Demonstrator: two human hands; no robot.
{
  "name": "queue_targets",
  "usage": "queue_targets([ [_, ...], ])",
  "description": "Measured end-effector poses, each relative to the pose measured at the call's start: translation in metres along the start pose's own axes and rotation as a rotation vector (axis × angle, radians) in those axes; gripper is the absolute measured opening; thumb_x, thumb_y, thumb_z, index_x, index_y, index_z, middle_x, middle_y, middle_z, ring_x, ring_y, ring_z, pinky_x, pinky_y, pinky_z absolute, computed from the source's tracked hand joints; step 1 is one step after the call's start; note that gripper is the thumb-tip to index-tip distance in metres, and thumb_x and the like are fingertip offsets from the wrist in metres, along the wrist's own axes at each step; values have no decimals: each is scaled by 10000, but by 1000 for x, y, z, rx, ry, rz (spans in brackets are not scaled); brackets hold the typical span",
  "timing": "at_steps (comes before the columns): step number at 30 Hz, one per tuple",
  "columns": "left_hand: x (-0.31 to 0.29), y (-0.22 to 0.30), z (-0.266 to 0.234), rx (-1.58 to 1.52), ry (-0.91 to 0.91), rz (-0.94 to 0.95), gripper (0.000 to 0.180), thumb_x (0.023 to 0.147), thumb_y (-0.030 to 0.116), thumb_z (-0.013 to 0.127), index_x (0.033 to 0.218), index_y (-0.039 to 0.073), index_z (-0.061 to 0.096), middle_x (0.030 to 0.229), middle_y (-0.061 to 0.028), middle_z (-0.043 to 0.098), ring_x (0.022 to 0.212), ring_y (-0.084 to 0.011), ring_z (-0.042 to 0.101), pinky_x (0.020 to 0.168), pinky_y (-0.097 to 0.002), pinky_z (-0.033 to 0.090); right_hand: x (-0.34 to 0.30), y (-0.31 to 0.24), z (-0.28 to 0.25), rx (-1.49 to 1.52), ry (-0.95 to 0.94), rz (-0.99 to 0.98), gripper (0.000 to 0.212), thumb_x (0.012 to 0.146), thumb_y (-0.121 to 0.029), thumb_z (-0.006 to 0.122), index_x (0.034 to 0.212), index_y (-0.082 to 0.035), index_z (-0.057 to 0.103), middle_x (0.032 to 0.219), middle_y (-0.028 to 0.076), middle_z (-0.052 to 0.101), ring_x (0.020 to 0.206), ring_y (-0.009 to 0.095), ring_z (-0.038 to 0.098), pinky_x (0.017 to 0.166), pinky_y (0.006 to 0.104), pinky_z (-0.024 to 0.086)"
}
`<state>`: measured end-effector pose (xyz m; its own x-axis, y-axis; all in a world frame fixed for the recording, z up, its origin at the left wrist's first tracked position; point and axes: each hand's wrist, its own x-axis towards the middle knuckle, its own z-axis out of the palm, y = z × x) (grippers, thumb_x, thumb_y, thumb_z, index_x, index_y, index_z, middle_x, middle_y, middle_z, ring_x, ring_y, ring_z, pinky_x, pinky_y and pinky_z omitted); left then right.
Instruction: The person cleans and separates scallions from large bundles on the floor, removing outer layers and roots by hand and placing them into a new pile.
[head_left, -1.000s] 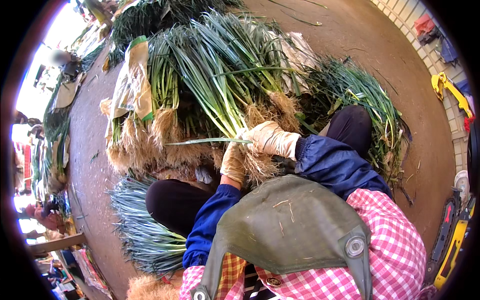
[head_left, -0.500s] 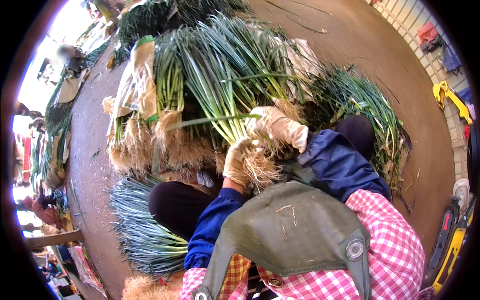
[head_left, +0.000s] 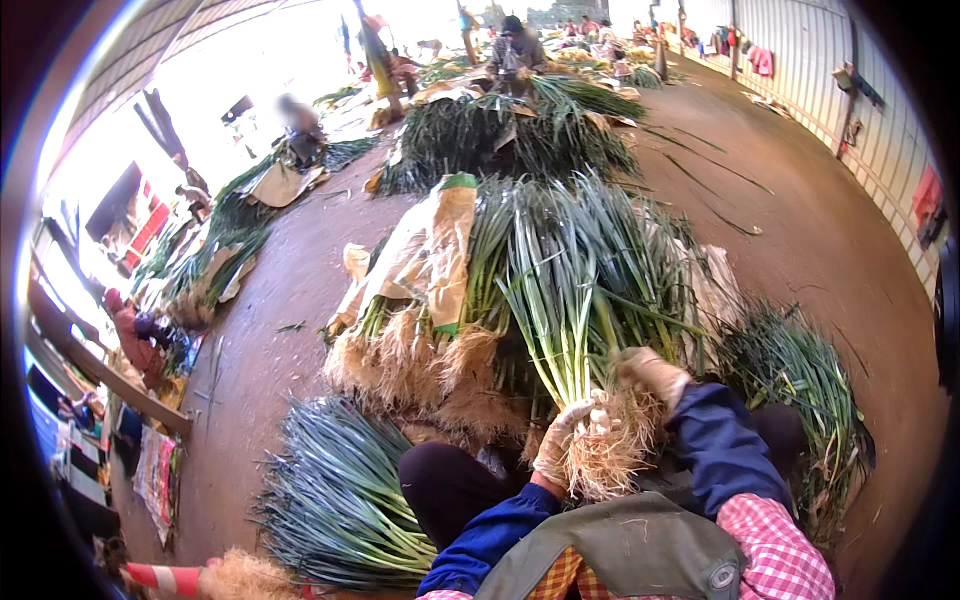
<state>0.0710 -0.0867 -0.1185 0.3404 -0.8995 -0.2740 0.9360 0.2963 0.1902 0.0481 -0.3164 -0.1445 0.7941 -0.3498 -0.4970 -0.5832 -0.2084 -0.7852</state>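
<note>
My left hand [head_left: 562,440], in a pale work glove, is closed around the lower stalks of a bunch of green onions [head_left: 568,362] just above their roots. The bunch's pale, stringy roots [head_left: 603,462] hang toward my apron, and its green leaves point away from me. My right hand [head_left: 652,375], gloved too, is beside the stalks on the right, above more roots. Its fingers are blurred, so whether they grip anything is unclear. Under and beyond the bunch lies a large heap of green onions [head_left: 640,250].
Pale sacking [head_left: 452,255] covers onions at the heap's left. Trimmed green onions [head_left: 335,500] lie left of my knee, and loose leaves [head_left: 800,390] pile up on the right. Farther off, people sit among more heaps [head_left: 500,140] on the brown floor [head_left: 800,190]. A metal wall [head_left: 810,80] runs along the right.
The view has tilted up, showing more of the hall. My right hand has drawn away from the bunch toward the right; a long leaf beside it no longer shows. My left hand keeps its hold.
</note>
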Motion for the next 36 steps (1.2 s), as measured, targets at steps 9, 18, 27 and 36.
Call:
queue_targets([
  [9,17,-23,-1,23,-98,59,271,871,152,569,1093,0,603,1065,-145,646,961,-241,635,856,-377,533,-103,13,4,474,54,-295,203,902,-255,589,988,-77,636,836,-46,587,760,55,518,671,221,421],
  [18,47,-19,-58,147,87,90,230,855,114,534,1032,-7,617,992,-139,662,866,-240,649,770,-359,554,-89,2,28,617,258,-248,342,967,-406,454,823,-131,597,723,-41,614,534,22,439,456,171,380],
  [27,52,-33,-39,33,124,-69,206,830,82,558,1018,2,585,934,-175,660,810,-296,654,734,-409,563,24,18,16,374,286,-38,318,803,-387,692,871,-80,640,749,5,592,646,115,517,570,272,437],
  [36,49,-25,-44,178,245,-36,154,822,86,587,955,9,587,792,-128,666,617,-213,647,557,-312,567,11,39,39,237,523,-326,377,847,-321,658,1082,-29,624,969,82,680,914,193,609,831,304,443],
])
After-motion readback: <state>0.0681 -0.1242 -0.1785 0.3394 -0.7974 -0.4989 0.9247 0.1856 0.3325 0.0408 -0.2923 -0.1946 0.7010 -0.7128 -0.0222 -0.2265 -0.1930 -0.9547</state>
